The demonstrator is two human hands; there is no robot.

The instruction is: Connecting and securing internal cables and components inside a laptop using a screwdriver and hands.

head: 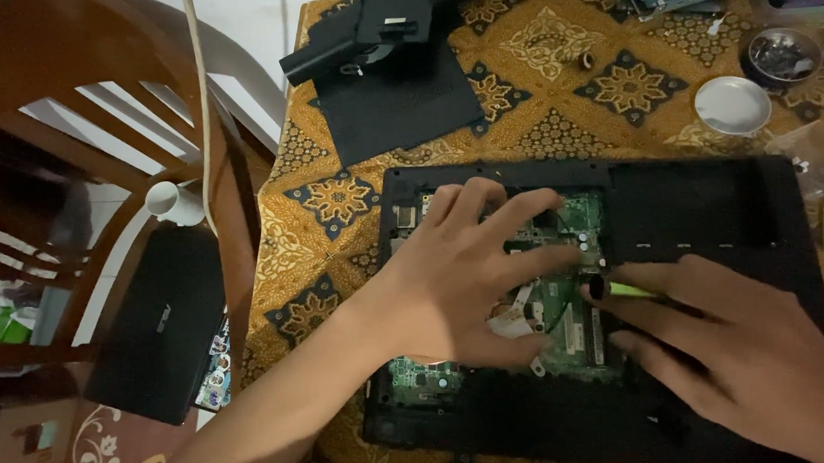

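Note:
A black laptop base (705,210) lies upside down on the table with its cover off, showing a green circuit board (581,215). My left hand (465,279) rests spread over the board, fingers apart, fingertips touching the components. My right hand (746,348) comes in from the right and grips a screwdriver (624,289) with a green and black handle, its end over the board beside my left fingertips. My hands hide much of the board.
A patterned brown and gold cloth (546,54) covers the table. Black removed covers (394,85) lie at the back left. A small white dish (732,106) and a dark bowl of small parts (782,54) sit at the back right. A wooden chair (86,156) stands at left, holding another black laptop (158,323).

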